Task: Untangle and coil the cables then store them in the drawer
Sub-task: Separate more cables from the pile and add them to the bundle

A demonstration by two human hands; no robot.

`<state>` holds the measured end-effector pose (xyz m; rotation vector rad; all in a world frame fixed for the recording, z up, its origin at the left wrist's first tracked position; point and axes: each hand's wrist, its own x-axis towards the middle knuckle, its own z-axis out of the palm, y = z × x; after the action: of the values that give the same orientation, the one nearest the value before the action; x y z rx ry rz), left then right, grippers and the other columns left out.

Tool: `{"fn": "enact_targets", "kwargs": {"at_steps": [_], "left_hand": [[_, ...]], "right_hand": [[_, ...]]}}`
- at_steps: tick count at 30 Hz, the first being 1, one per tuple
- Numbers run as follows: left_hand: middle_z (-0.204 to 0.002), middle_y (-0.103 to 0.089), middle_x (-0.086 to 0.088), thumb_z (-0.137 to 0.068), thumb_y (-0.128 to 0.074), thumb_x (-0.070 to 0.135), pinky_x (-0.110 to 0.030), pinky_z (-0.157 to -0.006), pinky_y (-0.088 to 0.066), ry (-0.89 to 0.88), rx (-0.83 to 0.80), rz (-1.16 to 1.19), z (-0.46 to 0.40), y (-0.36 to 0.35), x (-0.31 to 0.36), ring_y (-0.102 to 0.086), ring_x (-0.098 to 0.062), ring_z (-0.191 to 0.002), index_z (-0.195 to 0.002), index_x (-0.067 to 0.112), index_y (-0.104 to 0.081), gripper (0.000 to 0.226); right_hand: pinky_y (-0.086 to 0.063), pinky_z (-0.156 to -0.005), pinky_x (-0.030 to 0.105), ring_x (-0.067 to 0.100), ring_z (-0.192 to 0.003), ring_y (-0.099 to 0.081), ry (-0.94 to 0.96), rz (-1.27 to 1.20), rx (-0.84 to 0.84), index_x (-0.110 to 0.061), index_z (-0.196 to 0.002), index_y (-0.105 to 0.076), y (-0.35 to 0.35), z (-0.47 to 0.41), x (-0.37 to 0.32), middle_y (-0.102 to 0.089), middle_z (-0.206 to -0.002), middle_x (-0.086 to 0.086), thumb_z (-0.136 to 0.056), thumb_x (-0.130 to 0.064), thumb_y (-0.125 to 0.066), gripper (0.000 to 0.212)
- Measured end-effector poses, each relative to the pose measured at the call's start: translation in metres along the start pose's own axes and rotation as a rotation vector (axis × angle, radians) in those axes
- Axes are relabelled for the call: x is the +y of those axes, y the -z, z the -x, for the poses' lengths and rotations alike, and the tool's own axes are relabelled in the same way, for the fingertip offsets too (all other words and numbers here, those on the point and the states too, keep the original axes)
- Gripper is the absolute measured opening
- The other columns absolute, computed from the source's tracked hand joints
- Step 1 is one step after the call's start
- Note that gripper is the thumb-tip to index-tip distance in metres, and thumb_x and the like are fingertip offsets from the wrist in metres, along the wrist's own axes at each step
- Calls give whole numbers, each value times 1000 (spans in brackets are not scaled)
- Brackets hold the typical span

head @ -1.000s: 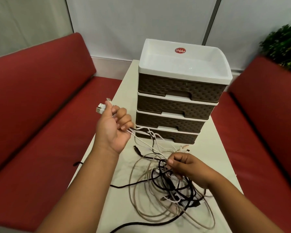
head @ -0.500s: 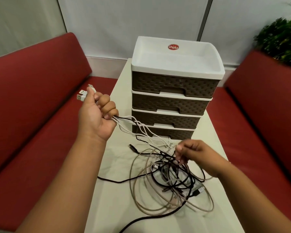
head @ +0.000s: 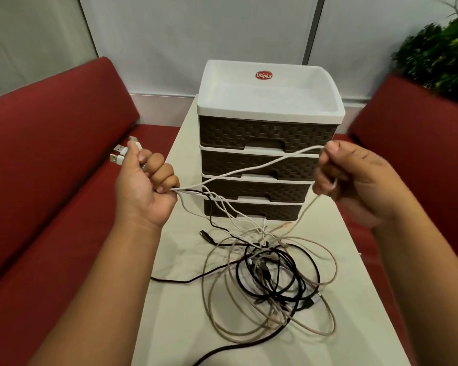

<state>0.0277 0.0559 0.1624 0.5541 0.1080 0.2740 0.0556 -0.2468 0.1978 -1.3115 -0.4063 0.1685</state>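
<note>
- Left hand (head: 143, 191) raised at left of worktop (head: 175, 326), fingers (head: 159, 167) curled tight round a bunch of cables; three white USB plugs (head: 122, 153) stick out past the thumb side.
- Right hand (head: 354, 178) raised at right, level with the drawer unit (head: 267, 133); fingers pinch one white cable (head: 249, 169).
- That white cable runs taut from the left fist up across the drawer fronts to the right hand, then drops from the right hand to the pile below.
- Several thinner white strands and one black strand hang from the left fist down into the pile.
- Cable tangle (head: 273, 283) lies on the worktop, near side of the drawer unit: beige loops on the outside, black loops knotted in the middle, one black end trailing off to the left.
- Drawer unit: four brown woven-look drawers, all closed, white tray top with a red label.
- Red sofa (head: 50, 154) left of worktop, red seat at right, plant (head: 439, 48) far right.
</note>
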Motion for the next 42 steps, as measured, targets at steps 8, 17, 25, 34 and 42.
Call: {"fn": "enact_targets", "kwargs": {"at_steps": [8,17,25,34,42], "left_hand": [[-47,-21,8,-102,-37,46,-17,-31,-15,-8,-17,-21,-2,-2,-8,-17,-6,-33,-64,25,-34,43],[-46,-21,8,-103,-37,45,-17,-31,-15,6,45,-38,-3,14,-20,-17,-7,-33,-64,26,-34,43],[-46,-21,8,-103,-37,45,-17,-31,-16,29,46,-48,-8,13,-28,-17,-7,-33,-64,25,-33,43],[-46,-21,8,-103,-37,44,-17,-31,-15,46,53,-30,-8,15,-29,-17,-6,-33,-63,25,-35,44],[-45,-19,8,-102,-39,46,-17,-32,-13,32,59,-43,-7,14,-32,-15,-6,-34,-63,25,-34,44]], "right_hand": [[-16,-40,19,6,-38,-21,-55,-7,-30,-12,-86,-57,-14,-10,-8,-26,-52,-5,-99,-21,-44,21],[-41,-73,28,17,-85,-57,-17,1022,410,-18,-100,-60,15,7,114,-61,-95,2,-93,-21,-60,8],[-42,-67,25,8,-76,-53,-7,1254,-355,-23,-83,-64,-26,54,164,-60,-78,-9,-86,-57,-58,34],[-46,-65,30,12,-71,-59,-274,1153,-286,-23,-87,-66,-13,44,149,-66,-77,-6,-93,-34,-57,15],[-33,-54,30,18,-58,-40,-167,675,185,-8,-79,-60,11,17,79,-49,-65,7,-93,-15,-59,16]]}}
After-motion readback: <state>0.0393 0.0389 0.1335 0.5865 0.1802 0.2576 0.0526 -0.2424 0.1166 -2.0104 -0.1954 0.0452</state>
